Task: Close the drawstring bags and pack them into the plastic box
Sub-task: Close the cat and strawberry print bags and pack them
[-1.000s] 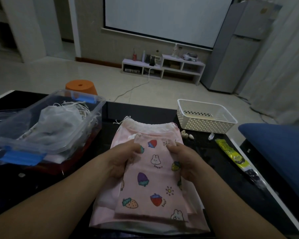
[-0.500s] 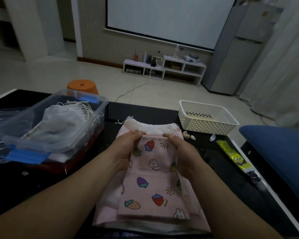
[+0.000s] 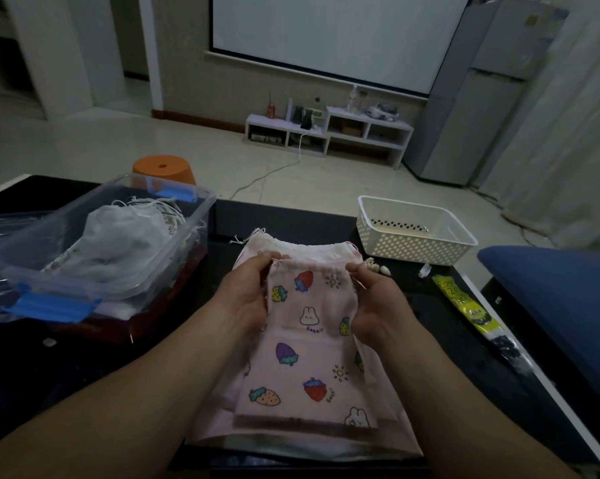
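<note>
Slid up to bag [image 3: 312, 340] mouth, L hand [image 3: 243, 299] & R hand [image 3: 374, 302] now pinch its corners; box [image 3: 202, 216] at 10 o'clock, L nearer.

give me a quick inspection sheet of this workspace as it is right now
surface: dark glossy table, dimly lit.
job's things: printed pink bag lies on a stack of pink bags; clear plastic box at the left, open, holds pale bags.
clutter: white perforated basket, yellow-green packet, small pale bits beside the basket.
hands: left hand and right hand each pinch a top corner of the printed pink bag.
cables: white cable runs across the floor to the low shelf unit.
surroundings: orange stool, projection screen, grey fridge, blue seat.
</note>
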The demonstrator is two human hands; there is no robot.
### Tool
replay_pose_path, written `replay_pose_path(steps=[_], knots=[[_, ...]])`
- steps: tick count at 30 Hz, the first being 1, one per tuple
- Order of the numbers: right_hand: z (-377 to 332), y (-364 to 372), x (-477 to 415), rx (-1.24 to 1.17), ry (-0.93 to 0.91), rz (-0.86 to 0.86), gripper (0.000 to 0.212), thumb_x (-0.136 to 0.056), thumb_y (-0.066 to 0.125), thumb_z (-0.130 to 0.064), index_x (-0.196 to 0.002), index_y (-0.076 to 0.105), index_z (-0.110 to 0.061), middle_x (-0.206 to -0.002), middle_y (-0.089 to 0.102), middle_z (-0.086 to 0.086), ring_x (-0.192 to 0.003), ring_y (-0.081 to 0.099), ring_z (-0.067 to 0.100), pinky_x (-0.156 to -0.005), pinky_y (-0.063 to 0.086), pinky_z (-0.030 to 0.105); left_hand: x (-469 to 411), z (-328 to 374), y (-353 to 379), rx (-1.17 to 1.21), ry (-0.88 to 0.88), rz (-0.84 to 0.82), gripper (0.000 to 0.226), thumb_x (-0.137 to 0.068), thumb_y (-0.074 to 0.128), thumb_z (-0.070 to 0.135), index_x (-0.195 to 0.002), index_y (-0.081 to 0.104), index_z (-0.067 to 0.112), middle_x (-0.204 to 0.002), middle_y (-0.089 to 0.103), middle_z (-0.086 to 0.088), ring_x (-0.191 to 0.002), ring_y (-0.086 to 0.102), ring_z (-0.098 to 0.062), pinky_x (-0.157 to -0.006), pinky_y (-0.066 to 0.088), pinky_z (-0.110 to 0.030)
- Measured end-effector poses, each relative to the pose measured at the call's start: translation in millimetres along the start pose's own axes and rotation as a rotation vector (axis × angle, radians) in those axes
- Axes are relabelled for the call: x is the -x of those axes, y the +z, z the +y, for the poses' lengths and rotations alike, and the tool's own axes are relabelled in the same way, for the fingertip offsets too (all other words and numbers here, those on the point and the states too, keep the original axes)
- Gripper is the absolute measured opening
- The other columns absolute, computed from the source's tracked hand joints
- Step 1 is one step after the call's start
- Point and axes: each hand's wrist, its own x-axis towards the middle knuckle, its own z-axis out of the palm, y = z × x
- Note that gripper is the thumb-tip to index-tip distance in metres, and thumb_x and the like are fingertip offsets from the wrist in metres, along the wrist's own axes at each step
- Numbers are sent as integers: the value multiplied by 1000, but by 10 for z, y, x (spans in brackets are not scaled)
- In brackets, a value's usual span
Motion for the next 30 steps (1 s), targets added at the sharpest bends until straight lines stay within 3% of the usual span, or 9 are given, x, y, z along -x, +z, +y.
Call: replay_pose_path(steps=[3, 7, 10, 13, 16, 19, 23, 25, 30], knots=[[-26, -46, -22, -28, -29, 86, 28, -101, 53, -12, -78, 67, -8, -100, 75, 14, -104, 67, 31, -105, 49, 48, -53, 12, -2, 49, 41, 33, 17, -104, 57, 20, -96, 69, 10, -107, 79, -11, -92, 73, -24, -76, 62, -40], [-92, -121, -75, -223, -45, 115, 23, -98, 39, -4, -89, 60, -8, -102, 71, 10, -105, 69, 29, -108, 47, 49, -40, 80, -11, 218, 13, 4, 19, -103, 45, 7, -95, 62, 3, -81, 76, -11, -89, 76, -26, -78, 62, -42], [-159, -114, -103, -410, -64, 88, 27, -98, 32, -5, -76, 47, -11, -67, 50, 4, -50, 56, 14, -66, 59, 41, -21, 112, 30, 277, 12, -1, 31, -98, 40, 2, -69, 45, 11, -57, 47, -2, -55, 53, -17, -70, 59, -34], [-184, -118, -114, -466, -44, 116, 30, -97, 33, -5, -70, 36, -15, -61, 30, -5, -33, 27, 7, -36, 37, 20, 28, 106, 90, 144, 77, 30, 35, -96, 40, 3, -66, 37, 19, -54, 30, 3, -44, 25, -12, -47, 39, -23], [-174, -118, -72, -267, -112, 137, 31, -98, 40, -6, -68, 40, -17, -62, 35, -2, -39, 30, 9, -41, 38, 22, 146, 104, 132, -190, 253, -70, 29, -99, 41, 5, -73, 45, 18, -59, 37, 1, -48, 32, -13, -54, 39, -28], [-189, -81, 7, 18, -193, 67, 34, -103, 46, -14, -69, 49, -14, -60, 50, 4, -55, 52, 19, -69, 56, 37, 291, 108, 202, -462, 317, -187, 22, -108, 46, 20, -96, 60, 8, -76, 63, -7, -56, 51, -14, -63, 54, -34], [-283, 87, 173, 571, -444, -3, 24, -102, 54, -23, -93, 73, -12, -101, 75, 6, -103, 70, 25, -95, 55, 45, 368, 127, 330, -717, 381, -249, 32, -108, 52, 32, -110, 70, 6, -107, 75, -8, -74, 62, -18, -73, 60, -31], [-296, 163, 248, 757, -548, -73, 24, -103, 54, -27, -102, 77, -22, -115, 74, 1, -113, 66, 19, -95, 52, 43, 418, 133, 399, -829, 440, -323, 28, -108, 53, 31, -111, 73, 13, -105, 76, 1, -74, 62, -15, -73, 60, -28], [-308, 220, 301, 809, -604, -227, 27, -105, 55, -27, -112, 80, -23, -106, 79, -3, -107, 71, 13, -92, 53, 32, 515, 147, 495, -811, 423, -463, 28, -110, 46, 21, -121, 69, 9, -72, 70, 15, -60, 54, -8, -65, 54, -25]])
